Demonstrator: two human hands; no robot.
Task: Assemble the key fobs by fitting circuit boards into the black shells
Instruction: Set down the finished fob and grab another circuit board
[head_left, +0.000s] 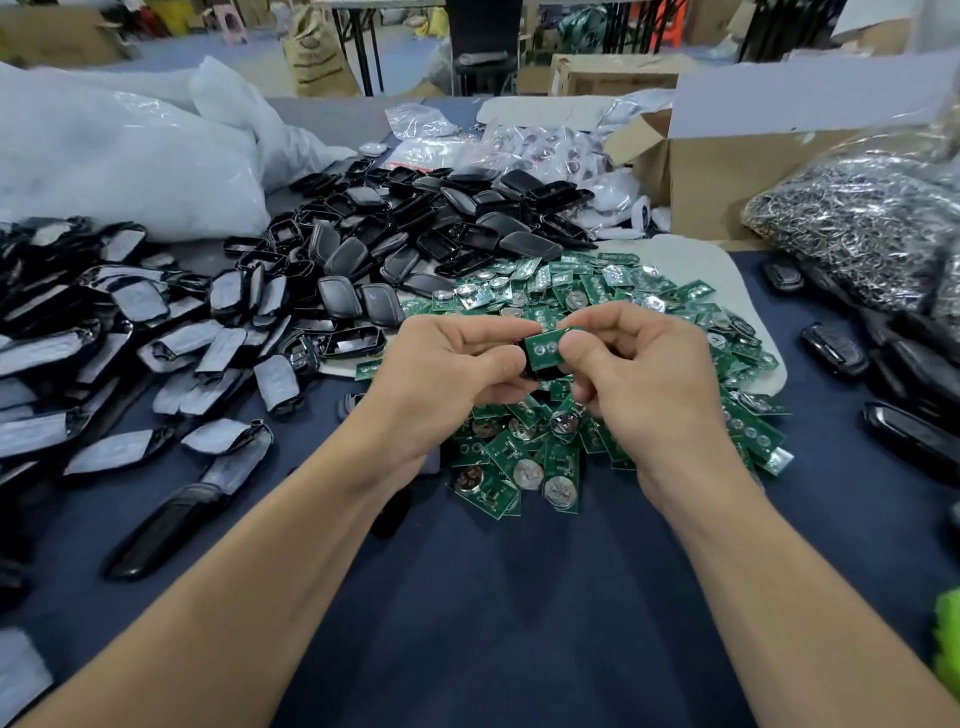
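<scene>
While so many parts lie loose on the table (493, 597), the job reads as far from finished. Left of the green board pile (613, 312) sprawls a wide spread of wrapped black pieces (130, 312). Behind the pile sits a heap of bare black shells (441, 218), many lying hollow side up with nothing in them. Right of the pile lie a few dark, closed-looking fobs (836, 351); whether they are completed units I cannot tell.

Over the pile's near left part, one assembly is in hand. The left hand (441, 358) grips a black shell (530, 368) between thumb and curled fingers, while the right hand (639, 374) pinches a circuit board (545, 347) against the shell's open face. The board seems laid on, not yet pressed home.

As for writing, a tan sack (314, 52) far behind the pile carries print too blurred to read, and the boards' own markings are too small to make out.
</scene>
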